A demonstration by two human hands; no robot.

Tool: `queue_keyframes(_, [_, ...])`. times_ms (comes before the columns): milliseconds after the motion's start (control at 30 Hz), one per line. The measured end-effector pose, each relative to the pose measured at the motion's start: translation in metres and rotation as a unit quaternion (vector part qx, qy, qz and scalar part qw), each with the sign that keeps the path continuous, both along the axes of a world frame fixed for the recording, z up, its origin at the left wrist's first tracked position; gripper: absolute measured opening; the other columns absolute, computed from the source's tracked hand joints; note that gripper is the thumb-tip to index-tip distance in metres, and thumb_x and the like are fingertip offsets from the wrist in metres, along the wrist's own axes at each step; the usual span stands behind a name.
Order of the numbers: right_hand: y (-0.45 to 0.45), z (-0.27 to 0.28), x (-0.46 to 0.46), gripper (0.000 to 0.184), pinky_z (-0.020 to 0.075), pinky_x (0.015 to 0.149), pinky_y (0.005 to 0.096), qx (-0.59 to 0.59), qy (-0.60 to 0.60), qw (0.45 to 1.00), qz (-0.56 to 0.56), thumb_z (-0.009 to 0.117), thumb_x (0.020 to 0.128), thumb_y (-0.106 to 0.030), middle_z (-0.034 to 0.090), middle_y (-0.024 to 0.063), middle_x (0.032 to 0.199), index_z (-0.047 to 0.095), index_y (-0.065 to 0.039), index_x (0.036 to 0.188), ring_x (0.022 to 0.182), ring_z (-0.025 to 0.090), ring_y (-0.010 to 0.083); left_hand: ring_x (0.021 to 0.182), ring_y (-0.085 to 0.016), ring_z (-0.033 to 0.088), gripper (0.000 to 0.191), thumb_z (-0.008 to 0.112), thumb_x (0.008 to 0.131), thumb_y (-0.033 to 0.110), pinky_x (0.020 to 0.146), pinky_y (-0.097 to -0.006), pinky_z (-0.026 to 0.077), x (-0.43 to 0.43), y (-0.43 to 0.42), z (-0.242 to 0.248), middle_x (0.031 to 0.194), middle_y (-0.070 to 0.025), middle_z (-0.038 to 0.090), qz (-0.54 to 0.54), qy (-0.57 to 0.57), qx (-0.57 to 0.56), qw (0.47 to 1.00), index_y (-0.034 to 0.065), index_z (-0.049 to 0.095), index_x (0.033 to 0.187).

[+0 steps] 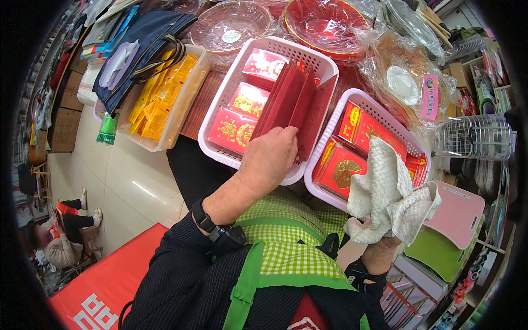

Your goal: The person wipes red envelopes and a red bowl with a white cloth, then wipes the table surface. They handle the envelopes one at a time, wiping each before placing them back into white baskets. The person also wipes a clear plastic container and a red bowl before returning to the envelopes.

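Observation:
My left hand (270, 154), with a dark band and a device on the wrist, is closed around the near end of several dark red envelopes (284, 99). They stand on edge, fanned apart, in a pale lilac perforated plastic basket (209, 142). Left of them in the basket lie stacks of shiny red packets (247, 99) with gold prints. A crumpled white cloth (381, 189) is in my right hand (390, 243), whose fingers it mostly hides. That cloth partly covers a second lilac basket (319, 192) holding red and gold packets (348, 169).
A clear plastic bin (187, 111) of yellow packets stands to the left, beside a navy bag (144, 45). Wrapped bowls (326, 24) line the back. A wire basket (474, 136) and pink folding table (458, 210) are at right. A person (62, 239) sits at lower left.

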State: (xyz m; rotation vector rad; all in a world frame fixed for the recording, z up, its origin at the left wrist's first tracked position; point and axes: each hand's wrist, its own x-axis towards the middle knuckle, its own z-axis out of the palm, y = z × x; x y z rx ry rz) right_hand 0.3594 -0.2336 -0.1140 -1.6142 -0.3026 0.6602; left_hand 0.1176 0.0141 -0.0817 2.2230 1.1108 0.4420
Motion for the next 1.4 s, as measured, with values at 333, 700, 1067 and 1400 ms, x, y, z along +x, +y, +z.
queue_keyframes(333, [0.0,0.0,0.003,0.051,0.0319,0.109,0.0511,0.001,-0.006,1.0,0.001,0.071,0.079,-0.026,0.051,0.0138,0.14,0.062,-0.014,0.127,0.129,0.048,0.0304,0.094,-0.03,0.061,0.028,0.069,0.079,0.027,0.082,-0.0461,0.05,0.014,-0.007,0.0,0.094,-0.0125,0.064,-0.048,0.07,0.179,0.98,0.0033,0.071,0.094])
queue_keyframes(700, [-0.002,0.004,-0.009,0.053,0.0291,0.111,0.0545,0.0,-0.019,1.0,0.014,0.072,0.077,-0.028,0.049,0.0139,0.143,0.063,-0.017,0.128,0.132,0.045,0.032,0.093,-0.029,0.07,0.034,0.057,0.094,0.015,0.077,-0.0385,0.056,0.003,0.02,-0.003,0.098,-0.0226,0.07,0.08,-0.084,-0.087,0.989,-0.0023,0.057,0.124])
queue_keyframes(1067, [0.091,0.075,-0.091,0.055,0.0263,0.113,0.0579,0.021,-0.478,0.769,0.423,0.073,0.076,-0.031,0.047,0.0139,0.146,0.063,-0.02,0.129,0.134,0.043,0.0337,0.132,-0.021,0.047,0.064,0.061,0.095,0.007,0.111,-0.0375,0.038,-0.016,-0.034,0.004,0.146,-0.0094,0.046,-0.126,-0.428,-0.386,0.807,0.0081,0.031,0.151])
queue_keyframes(1400, [0.125,0.103,-0.098,0.055,0.0195,0.106,0.0738,-0.07,-0.654,0.688,0.309,0.074,0.072,-0.034,0.042,0.011,0.151,0.064,-0.026,0.126,0.141,0.035,0.0398,0.138,-0.022,0.041,0.071,0.066,0.09,0.004,0.112,-0.0379,0.037,-0.031,-0.05,-0.007,0.152,-0.0096,0.04,-0.119,-0.426,-0.544,0.713,0.0047,0.029,0.151])
